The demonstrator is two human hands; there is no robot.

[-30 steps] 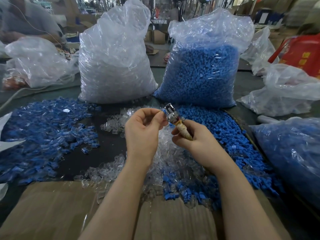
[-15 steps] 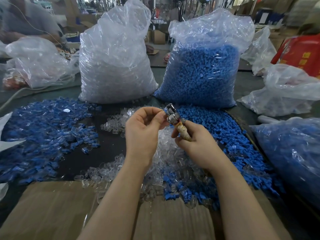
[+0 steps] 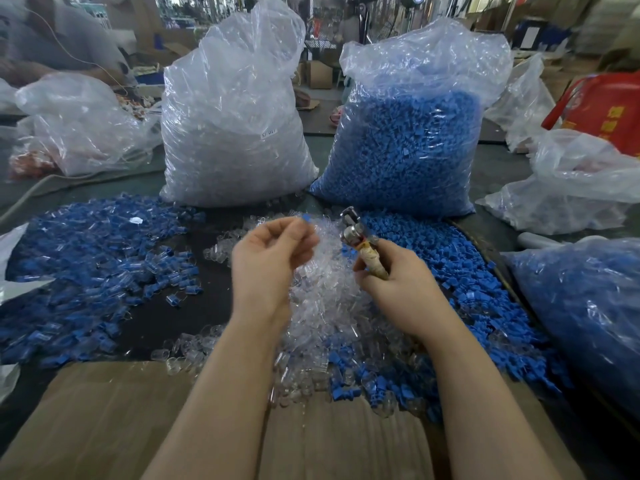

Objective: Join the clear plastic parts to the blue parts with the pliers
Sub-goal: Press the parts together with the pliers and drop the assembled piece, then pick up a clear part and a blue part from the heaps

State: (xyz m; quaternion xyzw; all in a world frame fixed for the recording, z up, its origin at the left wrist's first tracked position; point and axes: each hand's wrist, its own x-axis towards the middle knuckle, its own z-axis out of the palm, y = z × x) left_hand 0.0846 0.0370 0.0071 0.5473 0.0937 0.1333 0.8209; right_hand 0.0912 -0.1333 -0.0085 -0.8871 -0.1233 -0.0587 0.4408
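Observation:
My right hand (image 3: 391, 282) grips the pliers (image 3: 360, 242) by their tape-wrapped handle, metal jaws pointing up and left. My left hand (image 3: 266, 261) is a short gap left of the jaws, its fingertips pinching a small blue part (image 3: 306, 218) joined to a clear piece. Beneath both hands lies a pile of loose clear parts (image 3: 322, 306). Loose blue parts (image 3: 460, 285) spread to the right of it. A heap of joined blue-and-clear pieces (image 3: 86, 265) covers the table on the left.
Two tall bags stand behind: clear parts (image 3: 232, 126) on the left, blue parts (image 3: 408, 147) on the right. Another bag of blue pieces (image 3: 585, 306) sits at the right edge. Flat cardboard (image 3: 121, 420) lies under my forearms. Other plastic bags and a red bag (image 3: 602, 109) ring the table.
My left hand has pulled left, away from the pliers' jaws, taking the small blue part with it. My right hand and the pliers stay almost where they were.

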